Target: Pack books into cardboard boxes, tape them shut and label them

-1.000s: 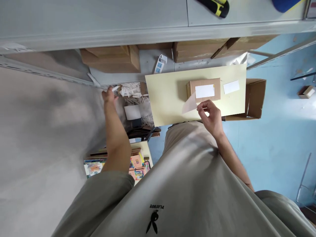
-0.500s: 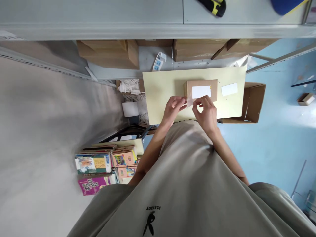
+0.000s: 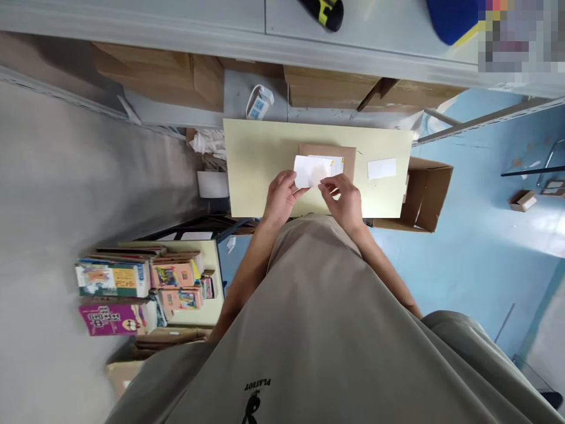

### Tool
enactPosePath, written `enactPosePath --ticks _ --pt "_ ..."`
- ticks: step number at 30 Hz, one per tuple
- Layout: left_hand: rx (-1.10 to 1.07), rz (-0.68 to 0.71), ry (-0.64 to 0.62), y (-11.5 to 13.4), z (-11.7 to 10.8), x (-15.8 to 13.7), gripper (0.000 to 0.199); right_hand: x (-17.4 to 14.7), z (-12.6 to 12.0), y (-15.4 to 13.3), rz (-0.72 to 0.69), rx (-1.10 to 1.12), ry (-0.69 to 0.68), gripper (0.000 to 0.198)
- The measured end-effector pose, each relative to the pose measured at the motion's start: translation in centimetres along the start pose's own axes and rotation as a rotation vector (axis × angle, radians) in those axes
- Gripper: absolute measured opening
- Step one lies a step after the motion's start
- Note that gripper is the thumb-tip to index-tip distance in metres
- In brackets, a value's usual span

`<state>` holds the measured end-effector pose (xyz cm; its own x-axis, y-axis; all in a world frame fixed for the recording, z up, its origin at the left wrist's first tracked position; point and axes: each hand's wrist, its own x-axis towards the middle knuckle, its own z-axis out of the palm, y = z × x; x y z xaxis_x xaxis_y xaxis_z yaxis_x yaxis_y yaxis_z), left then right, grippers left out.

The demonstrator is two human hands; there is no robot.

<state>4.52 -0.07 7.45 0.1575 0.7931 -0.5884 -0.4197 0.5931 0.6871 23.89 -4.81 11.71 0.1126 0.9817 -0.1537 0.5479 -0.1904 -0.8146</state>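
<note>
A small white paper label [image 3: 306, 171] is held up over a brown cardboard box [image 3: 349, 154] on the pale yellow board. My left hand [image 3: 281, 197] pinches the label at its lower left, between thumb and fingers. At the lower right edge of the label, the fingertips of my right hand [image 3: 342, 200] are pinched together. Behind the held label, part of another white label [image 3: 339, 162] with a yellow mark shows on the box top. A separate white slip [image 3: 382, 168] lies on the board to the right of the box.
The yellow board [image 3: 260, 159] sits before a grey shelf with large cartons [image 3: 326, 85] and a white power strip [image 3: 260, 105]. An open carton [image 3: 426, 194] stands at the board's right end. Stacked books [image 3: 112, 280] are at lower left. A black-and-yellow tool handle [image 3: 329, 13] lies on the upper shelf.
The white label now shows between my hands, where a thin, see-through piece was seen at the box's edge. My view has shifted, so the board appears further left.
</note>
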Motion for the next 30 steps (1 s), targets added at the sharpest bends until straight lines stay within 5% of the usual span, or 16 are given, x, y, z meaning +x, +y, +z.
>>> enactPosePath --ticks 4,8,16,30 --pt "-0.101 -0.065 0.030 -1.0 0.8 -0.8 0.034 1.2 -3.1 4.5 0.171 0.132 0.065 0.020" --pt "-0.058 -0.095 0.058 -1.5 2.3 -1.2 0.033 2.2 -4.5 7.6 0.299 0.273 -0.018 0.025" --pt "0.183 -0.047 0.062 -2.7 4.4 -0.5 0.036 2.9 -4.7 10.4 0.324 0.295 -0.086 0.038" --pt "0.558 0.096 0.341 -7.1 1.0 6.6 0.037 6.2 -1.9 12.2 0.430 0.030 -0.109 0.021"
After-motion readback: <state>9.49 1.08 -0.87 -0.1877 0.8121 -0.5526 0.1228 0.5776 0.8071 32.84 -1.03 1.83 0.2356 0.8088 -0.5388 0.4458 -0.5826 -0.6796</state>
